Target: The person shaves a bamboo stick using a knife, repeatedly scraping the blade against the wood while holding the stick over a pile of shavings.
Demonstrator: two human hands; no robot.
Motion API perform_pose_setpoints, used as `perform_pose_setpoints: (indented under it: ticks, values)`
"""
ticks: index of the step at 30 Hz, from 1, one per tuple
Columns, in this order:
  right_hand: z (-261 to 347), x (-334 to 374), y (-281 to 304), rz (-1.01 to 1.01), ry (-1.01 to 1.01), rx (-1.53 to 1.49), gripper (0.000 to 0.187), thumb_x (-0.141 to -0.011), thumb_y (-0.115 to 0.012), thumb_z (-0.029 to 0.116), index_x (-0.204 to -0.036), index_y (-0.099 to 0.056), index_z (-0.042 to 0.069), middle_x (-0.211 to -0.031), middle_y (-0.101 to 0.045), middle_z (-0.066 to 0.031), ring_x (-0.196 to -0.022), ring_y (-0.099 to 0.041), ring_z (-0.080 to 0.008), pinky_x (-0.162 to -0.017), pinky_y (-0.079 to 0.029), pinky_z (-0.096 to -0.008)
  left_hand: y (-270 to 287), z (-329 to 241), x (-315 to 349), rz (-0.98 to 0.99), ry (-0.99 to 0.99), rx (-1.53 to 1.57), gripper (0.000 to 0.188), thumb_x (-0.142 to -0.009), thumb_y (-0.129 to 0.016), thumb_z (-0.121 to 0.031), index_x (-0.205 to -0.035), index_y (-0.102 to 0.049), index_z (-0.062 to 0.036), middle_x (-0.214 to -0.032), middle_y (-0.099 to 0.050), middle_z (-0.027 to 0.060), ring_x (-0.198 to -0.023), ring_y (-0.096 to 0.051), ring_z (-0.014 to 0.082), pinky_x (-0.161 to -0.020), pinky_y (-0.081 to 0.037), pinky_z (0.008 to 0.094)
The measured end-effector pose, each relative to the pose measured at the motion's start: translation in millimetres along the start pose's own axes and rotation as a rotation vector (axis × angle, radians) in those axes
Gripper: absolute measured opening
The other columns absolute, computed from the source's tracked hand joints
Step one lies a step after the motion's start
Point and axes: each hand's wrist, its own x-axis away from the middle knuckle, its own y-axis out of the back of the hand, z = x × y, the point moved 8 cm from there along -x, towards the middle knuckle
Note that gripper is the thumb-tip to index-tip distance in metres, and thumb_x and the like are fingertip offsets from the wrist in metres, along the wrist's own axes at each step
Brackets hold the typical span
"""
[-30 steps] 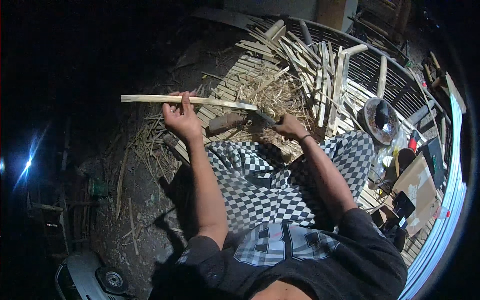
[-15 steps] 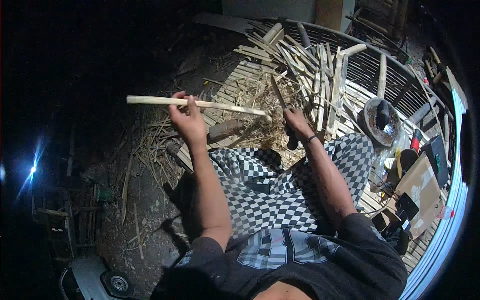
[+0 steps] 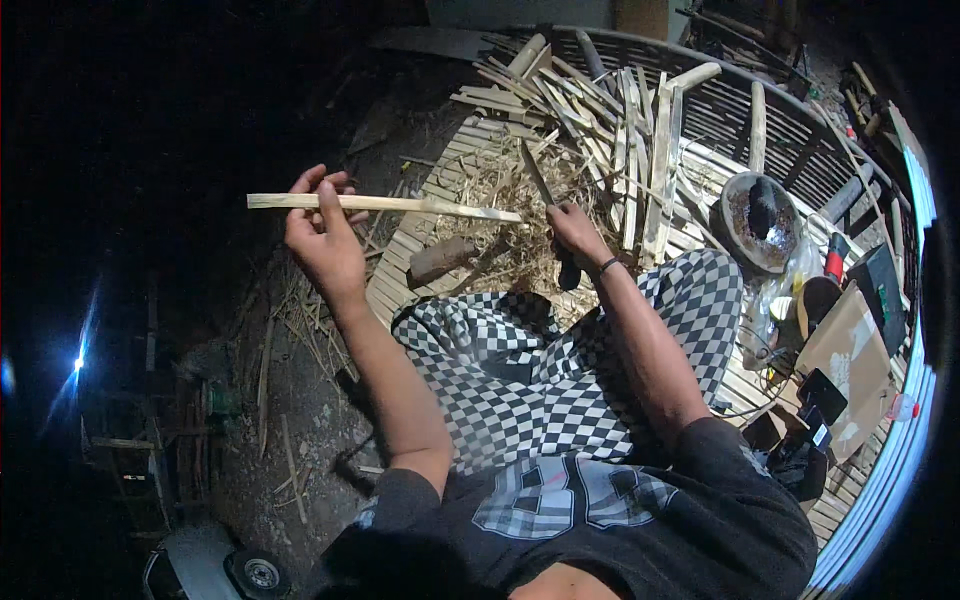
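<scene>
My left hand pinches a pale bamboo strip near its left end, thumb in front and fingers behind. The strip lies nearly level in the air, its far right end close to the knife. My right hand is wrapped round the dark handle of a knife, whose long blade points up and slightly left. Below both hands spreads a heap of curly shavings on a slatted bamboo platform. A short brown block of wood rests among them, in front of my knees.
Split bamboo strips are piled beyond my right hand. To the right stand a round stone bowl with a dark lump in it, a cardboard piece and dark devices with cables. A slatted railing bounds the far side.
My left hand has moved left along with the strip, its fingers opened out a little more behind it. The right hand with the knife has shifted slightly left in view.
</scene>
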Motion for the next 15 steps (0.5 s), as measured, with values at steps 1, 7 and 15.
perform_pose_setpoints:
  ticks: [1,7,15]
  values:
    - [5.6,8.2,4.2,-0.005,-0.021,-0.074,0.039,-0.092,-0.052,0.037,-0.098,-0.054,-0.002,-0.069,-0.054,-0.0056,-0.057,-0.053,-0.0166,-0.051,-0.044,-0.0343,2.4,-0.7,-2.0,0.006,-0.013,0.005,0.022,-0.102,-0.05,-0.014,-0.117,-0.058,-0.0008,-0.101,-0.067,0.0112,-0.087,-0.066,0.0148,-0.065,-0.057,0.0251]
    - [35.6,27.7,-8.9,0.012,0.001,-0.059,0.039,-0.092,-0.053,0.035,-0.1,-0.054,-0.003,-0.069,-0.055,-0.0057,-0.054,-0.052,-0.0163,-0.048,-0.043,-0.0332,45.2,-0.5,-17.9,-0.124,-0.101,0.045,0.018,-0.1,-0.054,-0.014,-0.11,-0.058,0.0007,-0.09,-0.063,0.0089,-0.08,-0.062,0.0125,-0.059,-0.058,0.0245]
    - [3.4,9.9,-7.5,-0.048,-0.031,0.039,0.054,-0.086,-0.057,0.042,-0.102,-0.06,-0.009,-0.086,-0.068,-0.0263,-0.083,-0.068,-0.0385,-0.076,-0.052,-0.0456,11.6,32.9,-13.2,0.059,0.011,0.214,0.027,-0.1,-0.055,-0.027,-0.102,-0.057,0.0005,-0.085,-0.059,0.007,-0.078,-0.061,0.0146,-0.064,-0.061,0.0339]
